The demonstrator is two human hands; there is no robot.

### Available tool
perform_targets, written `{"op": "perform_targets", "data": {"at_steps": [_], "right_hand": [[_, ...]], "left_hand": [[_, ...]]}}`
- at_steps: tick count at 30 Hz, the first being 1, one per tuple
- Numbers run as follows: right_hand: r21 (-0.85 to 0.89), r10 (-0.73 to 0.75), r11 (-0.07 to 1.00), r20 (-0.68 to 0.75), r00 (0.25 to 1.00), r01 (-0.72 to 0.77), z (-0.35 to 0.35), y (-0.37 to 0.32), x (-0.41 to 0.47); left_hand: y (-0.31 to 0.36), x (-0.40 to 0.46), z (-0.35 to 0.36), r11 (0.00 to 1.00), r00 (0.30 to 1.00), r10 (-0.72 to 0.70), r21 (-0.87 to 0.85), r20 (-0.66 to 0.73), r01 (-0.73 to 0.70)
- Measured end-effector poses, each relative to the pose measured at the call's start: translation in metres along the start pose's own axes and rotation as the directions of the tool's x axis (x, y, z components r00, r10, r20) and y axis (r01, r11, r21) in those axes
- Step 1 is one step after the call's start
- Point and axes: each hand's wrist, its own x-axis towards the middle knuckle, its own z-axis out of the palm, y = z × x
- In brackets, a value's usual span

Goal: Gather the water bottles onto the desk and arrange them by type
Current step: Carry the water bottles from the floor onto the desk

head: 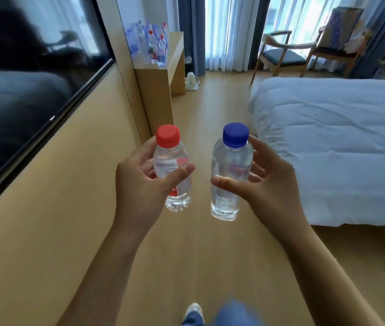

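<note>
My left hand (139, 182) grips a clear water bottle with a red cap (171, 165) and a red-and-white label, held upright in front of me. My right hand (264, 182) grips a slightly taller clear bottle with a blue cap (230, 170). The two bottles are side by side, a small gap apart, over the wooden floor. Far ahead on the left stands the wooden desk (175, 52), with a cluster of several red-capped and blue-capped bottles (150, 45) on its top.
A dark TV screen (22, 90) hangs on the wooden wall to my left. A bed with a white duvet (332, 147) fills the right side. Two wooden chairs (281, 52) stand by the curtained windows. A white kettle (191, 80) sits on the floor beside the desk.
</note>
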Motion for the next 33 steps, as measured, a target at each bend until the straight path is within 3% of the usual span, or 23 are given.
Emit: {"op": "perform_targets", "data": {"at_steps": [11,20,33], "right_hand": [[0.031,-0.025,0.999,-0.021,0.999,0.026,-0.003,0.117,0.286],[0.007,-0.059,0.998,0.044,0.997,0.059,-0.017,0.198,0.54],[0.029,-0.03,0.999,0.065,0.997,0.028,0.05,0.32,0.87]], "left_hand": [[-0.09,0.279,0.105,0.999,1.0,0.003,0.035,-0.017,-0.003],[-0.137,0.507,0.194,0.999,0.998,-0.024,0.02,-0.053,0.025],[-0.265,0.834,0.252,0.997,0.995,-0.076,-0.018,-0.064,0.075]]}}
